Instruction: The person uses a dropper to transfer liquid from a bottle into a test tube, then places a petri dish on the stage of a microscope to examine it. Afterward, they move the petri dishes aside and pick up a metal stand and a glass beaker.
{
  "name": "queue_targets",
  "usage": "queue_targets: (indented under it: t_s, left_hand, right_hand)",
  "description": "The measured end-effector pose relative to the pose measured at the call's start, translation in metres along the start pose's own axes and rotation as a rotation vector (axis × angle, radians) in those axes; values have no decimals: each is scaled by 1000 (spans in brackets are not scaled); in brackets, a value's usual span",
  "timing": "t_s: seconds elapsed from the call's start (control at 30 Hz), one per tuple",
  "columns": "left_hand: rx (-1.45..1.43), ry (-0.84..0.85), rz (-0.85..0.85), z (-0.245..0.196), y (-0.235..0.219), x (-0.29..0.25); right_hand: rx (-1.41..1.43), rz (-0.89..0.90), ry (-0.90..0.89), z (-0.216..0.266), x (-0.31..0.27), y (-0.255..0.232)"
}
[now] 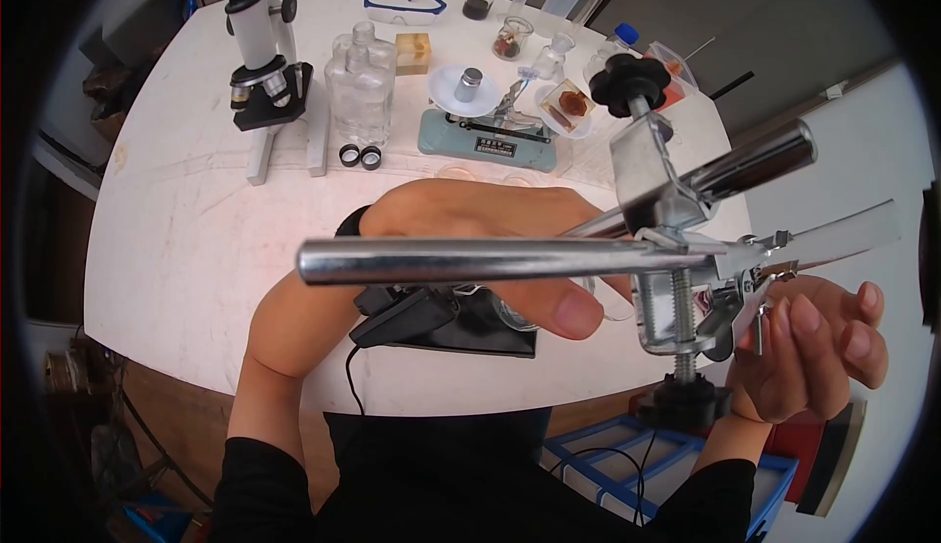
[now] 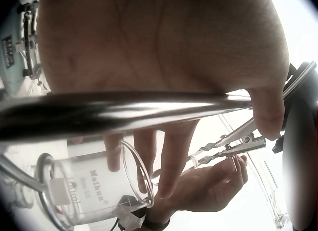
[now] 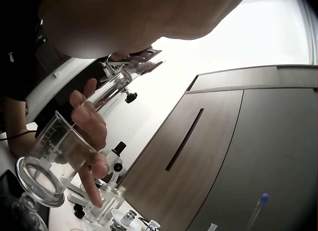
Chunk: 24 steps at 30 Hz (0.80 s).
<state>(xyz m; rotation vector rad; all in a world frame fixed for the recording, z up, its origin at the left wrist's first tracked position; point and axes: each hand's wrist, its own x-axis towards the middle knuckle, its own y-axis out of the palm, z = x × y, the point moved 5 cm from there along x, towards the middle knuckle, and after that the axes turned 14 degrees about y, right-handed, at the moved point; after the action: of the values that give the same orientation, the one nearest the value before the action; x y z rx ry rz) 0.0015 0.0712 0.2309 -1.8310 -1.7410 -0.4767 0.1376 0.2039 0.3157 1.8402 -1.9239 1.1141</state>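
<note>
In the head view my left hand [image 1: 461,215] reaches over the stand, behind the clamp's metal rod [image 1: 490,259]. Its fingers are extended beside the stand post [image 2: 124,112], which crosses in front of the palm in the left wrist view. Below them a glass beaker [image 2: 94,186] marked 100 ml sits in a metal ring [image 3: 37,184]. A clear glass tube [image 3: 112,89] runs from the clamp toward the left fingers. My right hand [image 1: 809,357], fingers curled, pinches the screw [image 2: 231,161] of the clamp [image 2: 233,144]. A boss head [image 1: 667,210] with black knobs joins rod and post.
Farther back on the white table [image 1: 176,249] stand a microscope [image 1: 260,53], a clear glass bottle [image 1: 361,87], a blue-green balance [image 1: 485,136] and goggles [image 1: 404,4]. Several glass vessels line the far side. A blue-framed crate [image 1: 618,465] is below the near edge.
</note>
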Motion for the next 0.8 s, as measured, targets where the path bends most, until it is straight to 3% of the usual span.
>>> queue_targets:
  t_s: [0.2, 0.3, 0.37, 0.5, 0.57, 0.6, 0.67, 0.7, 0.77, 0.8]
  left_hand:
    - [-72, 114, 60, 9, -5, 0]
    - [-96, 151, 80, 11, -15, 6]
    - [-296, 37, 277, 19, -17, 15]
    - [-104, 111, 171, 6, -5, 11]
    - [24, 159, 98, 1, -2, 9]
    - [24, 159, 98, 5, -7, 10]
    - [-323, 104, 214, 14, -12, 14]
    - [-324, 103, 214, 12, -7, 11]
    - [41, 120, 65, -2, -2, 8]
    - [41, 120, 65, -4, -6, 10]
  right_hand:
    - [12, 93, 34, 0, -1, -6]
    - [32, 90, 179, -3, 0, -7]
    - [38, 85, 165, -3, -1, -6]
    - [49, 77, 203, -5, -3, -4]
    - [10, 9, 28, -5, -7, -2]
    - [11, 9, 28, -6, -7, -2]
    - [-24, 4, -6, -5, -8, -2]
    - [-24, 4, -5, -6, -7, -2]
    - [-21, -9, -24, -7, -7, -2]
    - [-21, -8, -24, -7, -7, -3]
